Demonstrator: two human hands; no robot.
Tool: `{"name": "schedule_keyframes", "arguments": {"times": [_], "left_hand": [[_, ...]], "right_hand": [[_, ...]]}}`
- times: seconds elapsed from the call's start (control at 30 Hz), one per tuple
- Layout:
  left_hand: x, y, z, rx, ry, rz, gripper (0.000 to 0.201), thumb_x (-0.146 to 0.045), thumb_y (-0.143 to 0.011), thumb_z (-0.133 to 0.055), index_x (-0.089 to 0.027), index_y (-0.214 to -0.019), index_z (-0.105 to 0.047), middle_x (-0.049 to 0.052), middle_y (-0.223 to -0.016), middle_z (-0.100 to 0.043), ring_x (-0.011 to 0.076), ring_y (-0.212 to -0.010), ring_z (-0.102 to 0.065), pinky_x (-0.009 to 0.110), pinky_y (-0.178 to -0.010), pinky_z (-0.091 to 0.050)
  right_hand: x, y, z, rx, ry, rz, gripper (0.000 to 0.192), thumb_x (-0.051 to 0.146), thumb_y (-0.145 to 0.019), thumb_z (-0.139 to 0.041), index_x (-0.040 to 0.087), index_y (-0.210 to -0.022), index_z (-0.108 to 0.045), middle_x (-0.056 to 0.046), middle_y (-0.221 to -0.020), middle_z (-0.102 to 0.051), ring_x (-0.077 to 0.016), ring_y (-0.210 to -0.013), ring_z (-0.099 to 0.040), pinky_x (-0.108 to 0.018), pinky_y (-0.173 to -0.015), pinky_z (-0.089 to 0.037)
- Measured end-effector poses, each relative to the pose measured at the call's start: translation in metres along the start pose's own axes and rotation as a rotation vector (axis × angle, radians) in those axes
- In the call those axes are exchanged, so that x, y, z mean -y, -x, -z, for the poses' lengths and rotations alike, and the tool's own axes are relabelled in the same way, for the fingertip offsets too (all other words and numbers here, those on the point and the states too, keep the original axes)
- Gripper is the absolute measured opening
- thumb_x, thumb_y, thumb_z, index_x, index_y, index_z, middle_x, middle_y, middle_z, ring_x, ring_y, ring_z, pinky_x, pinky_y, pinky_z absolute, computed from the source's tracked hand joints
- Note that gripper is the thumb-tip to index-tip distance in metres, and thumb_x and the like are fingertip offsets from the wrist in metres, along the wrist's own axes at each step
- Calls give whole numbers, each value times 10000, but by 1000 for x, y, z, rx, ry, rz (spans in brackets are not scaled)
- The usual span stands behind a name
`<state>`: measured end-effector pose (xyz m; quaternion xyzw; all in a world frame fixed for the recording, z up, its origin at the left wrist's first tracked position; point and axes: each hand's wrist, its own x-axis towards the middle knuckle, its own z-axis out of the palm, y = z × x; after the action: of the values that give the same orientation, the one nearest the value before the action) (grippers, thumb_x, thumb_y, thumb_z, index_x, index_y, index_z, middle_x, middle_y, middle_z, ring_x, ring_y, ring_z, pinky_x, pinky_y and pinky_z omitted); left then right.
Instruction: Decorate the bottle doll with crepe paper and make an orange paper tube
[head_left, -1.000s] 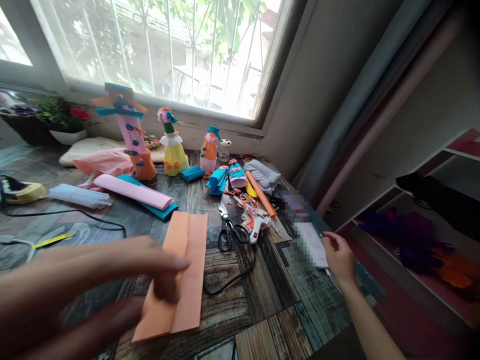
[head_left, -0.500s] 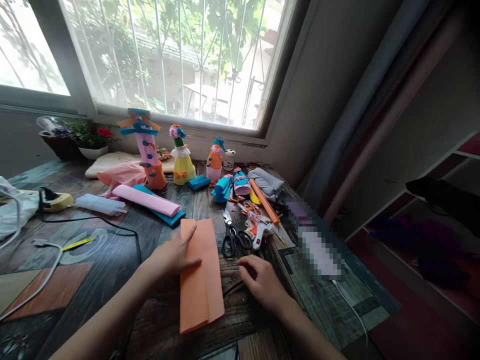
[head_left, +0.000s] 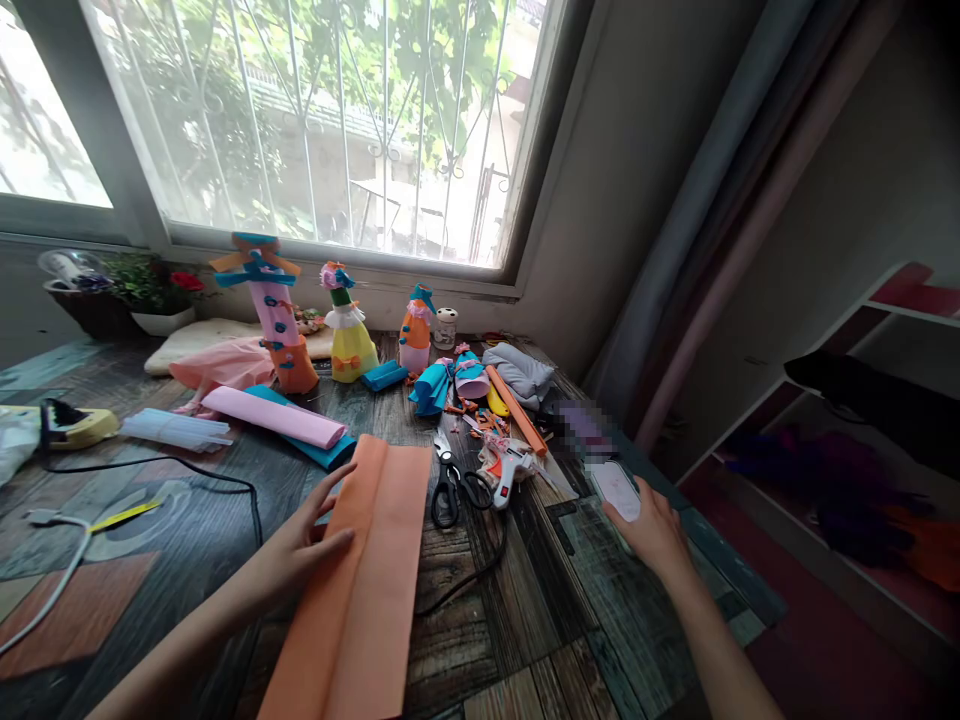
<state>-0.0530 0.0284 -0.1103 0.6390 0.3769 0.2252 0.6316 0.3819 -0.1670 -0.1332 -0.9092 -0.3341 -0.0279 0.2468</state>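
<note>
My left hand rests at the left edge of an orange crepe-paper-like sheet, thumb and fingers spread over it. The sheet lies folded along its length with a crease, and its near end runs out of view at the bottom. At the right side of the table, my right hand grips a pale phone, thumb on the near left edge and fingers on the far right edge. Black-handled scissors and a white glue gun lie between the hands, just beyond the sheet.
Rolled pink paper and blue paper lie farther back. Decorated paper figures stand along the window. Glue sticks, a black cable and a white cable are at left. An orange roll lies among scraps.
My right hand has moved right from beside the sheet onto the phone. The orange sheet has opened out wider and extends nearer to me, my left hand still on it. The view has shifted slightly.
</note>
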Motion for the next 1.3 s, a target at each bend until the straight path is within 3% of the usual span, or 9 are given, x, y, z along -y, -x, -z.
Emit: {"name": "schedule_keyframes", "arguments": {"times": [0.13,0.2,0.37,0.53,0.63,0.73,1.0,1.17,1.3], "left_hand": [[18,8,9,-292,-25,30,887,-659,-646,-650,-236,-1358,-333,140,-1281,-531,333,-1037,-624,363,-745,-573],[23,10,10,-343,-26,54,912,-689,-609,-655,-243,-1342,-347,124,-1285,-539,335,-1050,-616,343,-728,-579],[24,12,12,-279,-57,81,880,-692,-627,-650,-267,-1323,-320,115,-1331,-478,338,-1150,-544,374,-856,-544],[22,17,6,-286,-8,103,954,-697,-560,-695,-237,-1315,-334,134,-1362,-435,336,-1130,-545,337,-795,-560],[21,17,3,-359,51,110,877,-653,-519,-746,-257,-1240,-440,76,-1285,-529,321,-1068,-586,299,-703,-577],[22,15,1,-428,88,122,811,-620,-468,-780,-276,-1156,-524,32,-1140,-624,311,-986,-626,287,-630,-580],[41,10,8,-415,-59,83,730,-603,-542,-744,-308,-1178,-540,17,-1102,-661,314,-1034,-615,283,-695,-565],[47,9,10,-397,-190,71,712,-670,-613,-648,-325,-1215,-485,44,-1299,-551,312,-1137,-561,312,-829,-529],[44,11,9,-363,-247,72,761,-705,-638,-588,-291,-1257,-430,84,-1344,-495,309,-1218,-498,330,-904,-491]], "right_hand": [[-27,-3,-9,59,94,-77,845,571,-608,-625,111,-1298,-463,-270,-1155,-572,-517,-1080,-498,-601,-830,-409],[-27,-1,-14,59,118,-63,819,575,-634,-608,130,-1306,-461,-245,-1122,-591,-484,-1078,-514,-565,-852,-411],[-20,4,-24,13,116,-29,819,621,-646,-603,135,-1295,-492,-239,-1061,-603,-461,-1056,-531,-547,-847,-415],[-25,0,-19,-77,-14,31,567,524,-805,-483,105,-1177,-567,-204,-1074,-627,-333,-1016,-585,-438,-869,-451],[-28,-8,-11,-124,-103,66,366,403,-892,-450,121,-1067,-605,-139,-1018,-657,-235,-929,-623,-368,-828,-484],[-29,-22,-7,-119,-130,99,240,336,-926,-496,145,-1007,-616,-64,-981,-662,-187,-885,-633,-382,-818,-499],[-33,-61,-21,16,19,19,272,317,-919,-532,182,-1151,-575,-83,-1186,-589,-221,-1020,-592,-445,-873,-491],[-34,-64,-24,81,87,-7,288,320,-920,-530,192,-1176,-562,-86,-1216,-573,-229,-1044,-581,-458,-890,-480],[-35,-63,-23,107,105,4,285,318,-921,-528,195,-1176,-563,-87,-1229,-566,-231,-1057,-574,-462,-902,-472]]}}
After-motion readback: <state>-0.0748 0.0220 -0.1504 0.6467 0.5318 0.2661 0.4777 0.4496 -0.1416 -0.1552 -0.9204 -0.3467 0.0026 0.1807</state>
